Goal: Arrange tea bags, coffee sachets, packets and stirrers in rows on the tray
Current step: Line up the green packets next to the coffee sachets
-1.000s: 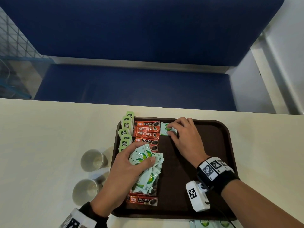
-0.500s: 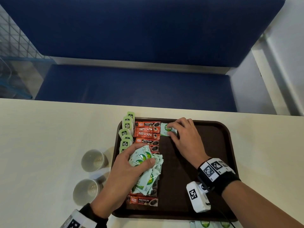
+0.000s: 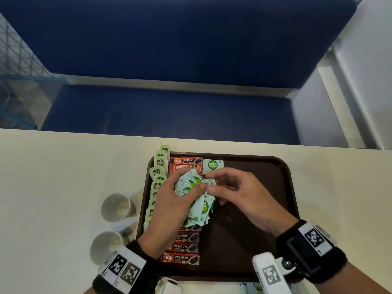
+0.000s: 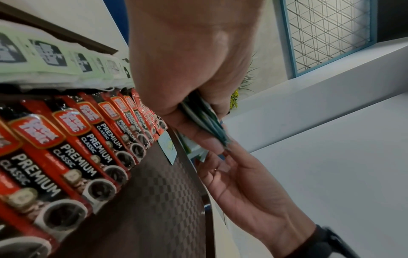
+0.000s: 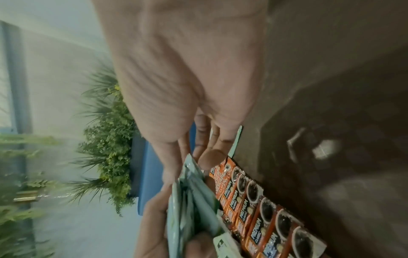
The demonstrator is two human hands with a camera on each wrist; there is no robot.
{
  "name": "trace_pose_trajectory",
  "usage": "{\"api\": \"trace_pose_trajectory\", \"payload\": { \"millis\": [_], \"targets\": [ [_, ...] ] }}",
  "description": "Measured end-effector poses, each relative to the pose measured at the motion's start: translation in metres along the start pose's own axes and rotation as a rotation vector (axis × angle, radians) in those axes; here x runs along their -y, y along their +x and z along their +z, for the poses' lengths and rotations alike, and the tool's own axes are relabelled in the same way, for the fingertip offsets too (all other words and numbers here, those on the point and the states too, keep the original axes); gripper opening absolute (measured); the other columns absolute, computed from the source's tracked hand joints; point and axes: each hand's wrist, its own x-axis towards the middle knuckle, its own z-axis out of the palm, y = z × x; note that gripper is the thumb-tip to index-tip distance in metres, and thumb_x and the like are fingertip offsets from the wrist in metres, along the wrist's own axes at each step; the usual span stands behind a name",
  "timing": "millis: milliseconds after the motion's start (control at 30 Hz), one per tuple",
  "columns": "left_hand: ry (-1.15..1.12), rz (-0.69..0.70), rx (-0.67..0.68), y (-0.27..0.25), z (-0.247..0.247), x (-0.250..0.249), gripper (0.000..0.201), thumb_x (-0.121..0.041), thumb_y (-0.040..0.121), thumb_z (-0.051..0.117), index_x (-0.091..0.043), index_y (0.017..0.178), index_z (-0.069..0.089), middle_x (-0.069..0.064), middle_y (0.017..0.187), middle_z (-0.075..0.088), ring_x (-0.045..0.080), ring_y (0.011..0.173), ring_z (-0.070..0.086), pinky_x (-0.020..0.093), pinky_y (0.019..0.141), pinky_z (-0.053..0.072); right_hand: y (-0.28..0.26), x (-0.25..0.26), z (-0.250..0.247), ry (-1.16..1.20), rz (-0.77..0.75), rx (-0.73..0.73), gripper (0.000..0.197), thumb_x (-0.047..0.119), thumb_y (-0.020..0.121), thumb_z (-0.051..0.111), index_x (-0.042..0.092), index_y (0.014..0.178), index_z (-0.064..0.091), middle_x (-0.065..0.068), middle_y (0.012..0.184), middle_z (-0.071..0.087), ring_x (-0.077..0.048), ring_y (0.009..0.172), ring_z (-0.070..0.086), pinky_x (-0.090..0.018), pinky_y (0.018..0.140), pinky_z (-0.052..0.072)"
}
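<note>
Held above the middle of the brown tray [image 3: 284, 187] in the left hand [image 3: 169, 209]: a fanned bunch of pale green packets [image 3: 192, 187], long axes running near to far, over the coffee sachets [image 3: 186, 247], with one packet [image 3: 212, 165] already laid flat at the far end, just right of that column. Right hand [image 3: 244, 200] just beside the bunch on its right, palm turned left, thumb and forefinger pinching the top packet's edge; bare tray for the new row directly below and nearer, so probably a short carry down.

Cream table [image 3: 53, 177], brown tray [image 3: 284, 187], two paper cups [image 3: 115, 206] beside it
</note>
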Motion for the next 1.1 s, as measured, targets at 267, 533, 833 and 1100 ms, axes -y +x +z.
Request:
{"api": "trace_pose_trajectory", "payload": {
  "millis": [267,533,833,1100],
  "targets": [
    [-0.104,-0.014,-0.035,0.001,0.007,0.006,0.037,-0.009,0.093,0.082,-0.025,0.124,0.070,0.007,0.114,0.082,0.031,0.101,0.081,0.046,0.085,0.065,-0.001,0.004,-0.005,0.224,0.134,-0.103,0.018,0.007,0.096,0.076,0.001,0.112,0.076,-0.019,0.105,0.077,-0.023,0.089,0.071,-0.028,0.076,0.062],
    [-0.074,-0.029,0.021,0.002,0.001,0.004,0.039,-0.010,0.091,0.082,-0.024,0.124,0.069,0.008,0.113,0.082,0.033,0.100,0.081,0.045,0.082,0.065,-0.001,0.011,-0.002,0.061,0.185,-0.115,0.009,0.017,0.093,0.083,0.010,0.098,0.083,-0.006,0.105,0.082,-0.023,0.103,0.078,-0.032,0.079,0.066],
    [-0.173,-0.063,-0.018,-0.003,-0.008,0.006,0.041,-0.001,0.089,0.080,-0.016,0.125,0.068,0.013,0.108,0.083,0.030,0.090,0.082,0.035,0.067,0.067,0.001,0.008,-0.008,0.254,0.236,-0.143,0.017,0.018,0.090,0.084,0.009,0.104,0.080,-0.011,0.111,0.081,-0.018,0.091,0.074,-0.029,0.073,0.060],
    [-0.130,-0.028,-0.108,-0.006,-0.015,0.009,0.043,-0.007,0.088,0.083,-0.022,0.125,0.069,0.009,0.110,0.083,0.033,0.095,0.082,0.045,0.077,0.068,0.025,-0.020,-0.024,0.063,0.100,-0.365,0.008,0.017,0.099,0.076,0.017,0.106,0.081,0.000,0.103,0.083,-0.014,0.095,0.075,-0.024,0.073,0.057]
  ]
}}
